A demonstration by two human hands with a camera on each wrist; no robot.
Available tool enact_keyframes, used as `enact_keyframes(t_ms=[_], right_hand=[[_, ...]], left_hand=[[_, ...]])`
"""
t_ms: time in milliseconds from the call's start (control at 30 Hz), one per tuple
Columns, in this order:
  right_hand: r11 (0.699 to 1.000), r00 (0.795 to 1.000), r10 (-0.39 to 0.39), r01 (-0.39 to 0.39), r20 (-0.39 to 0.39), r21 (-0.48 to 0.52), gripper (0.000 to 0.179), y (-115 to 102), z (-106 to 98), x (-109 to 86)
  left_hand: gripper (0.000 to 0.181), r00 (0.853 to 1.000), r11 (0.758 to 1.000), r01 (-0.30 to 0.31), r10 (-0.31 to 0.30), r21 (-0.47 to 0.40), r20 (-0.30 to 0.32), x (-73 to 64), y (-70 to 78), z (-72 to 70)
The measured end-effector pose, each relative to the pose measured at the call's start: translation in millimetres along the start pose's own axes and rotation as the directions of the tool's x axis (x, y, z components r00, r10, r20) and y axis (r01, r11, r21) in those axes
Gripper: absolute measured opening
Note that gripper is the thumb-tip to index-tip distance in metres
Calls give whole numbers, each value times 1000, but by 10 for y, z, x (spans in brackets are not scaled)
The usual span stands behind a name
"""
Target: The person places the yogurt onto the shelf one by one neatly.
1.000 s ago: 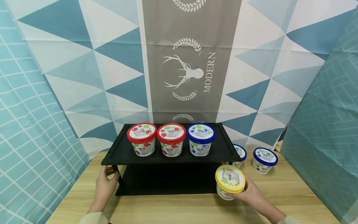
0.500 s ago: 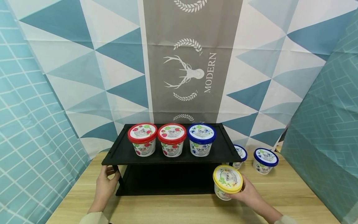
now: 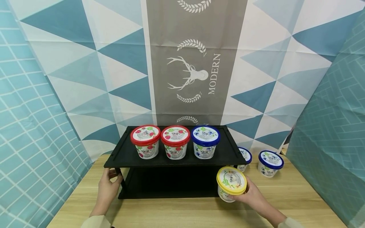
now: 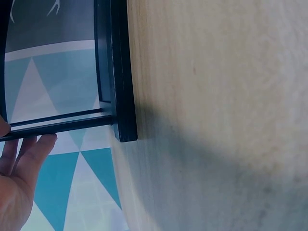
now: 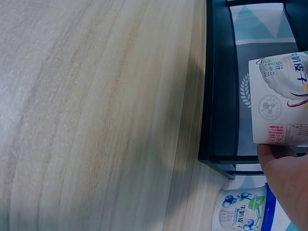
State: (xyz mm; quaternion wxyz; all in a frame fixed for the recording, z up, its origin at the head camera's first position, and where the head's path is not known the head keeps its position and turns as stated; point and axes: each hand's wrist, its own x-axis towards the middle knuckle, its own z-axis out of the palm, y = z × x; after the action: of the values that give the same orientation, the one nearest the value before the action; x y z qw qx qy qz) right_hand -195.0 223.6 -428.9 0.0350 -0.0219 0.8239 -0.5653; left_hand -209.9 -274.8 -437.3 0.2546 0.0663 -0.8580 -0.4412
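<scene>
A black two-tier shelf rack [image 3: 182, 163] stands on the table. My left hand [image 3: 108, 186] grips its front left post [image 4: 67, 126] just below the upper tier, with thumb and fingers on either side. At the rack's front right corner, my right hand [image 3: 252, 194] holds a yellow-lidded tub [image 3: 232, 181] off the table, slightly tilted, in front of the lower tier. Printed white sides of this tub show in the right wrist view. On the upper tier stand two red-lidded tubs [image 3: 145, 141] and a blue-lidded tub [image 3: 205, 141] in a row.
Right of the rack, two more blue-lidded tubs stand on the wooden table [image 3: 176, 212]: one partly hidden tub [image 3: 244, 156] behind the rack's corner, and another tub [image 3: 270, 163] farther right. Patterned cloth [image 3: 196, 63] hangs behind and at both sides.
My right hand has shifted the yellow-lidded tub slightly left, then a little upward, along the rack's front right corner. The left hand keeps its place on the post.
</scene>
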Motion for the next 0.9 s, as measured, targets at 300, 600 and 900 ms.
enact_keyframes(t_ms=[300, 600, 900], right_hand=[[1000, 1000, 5, -5, 6, 10, 91, -26, 53, 8], [1000, 1000, 2, -2, -6, -23, 91, -48, 97, 34], [999, 1000, -26, 26, 9, 25, 88, -63, 156, 61]], left_hand=[[42, 1000, 1000, -16, 16, 7, -11, 12, -5, 8], [41, 1000, 1000, -6, 6, 6, -9, 4, -21, 2], [39, 999, 1000, -19, 20, 11, -25, 5, -22, 15]])
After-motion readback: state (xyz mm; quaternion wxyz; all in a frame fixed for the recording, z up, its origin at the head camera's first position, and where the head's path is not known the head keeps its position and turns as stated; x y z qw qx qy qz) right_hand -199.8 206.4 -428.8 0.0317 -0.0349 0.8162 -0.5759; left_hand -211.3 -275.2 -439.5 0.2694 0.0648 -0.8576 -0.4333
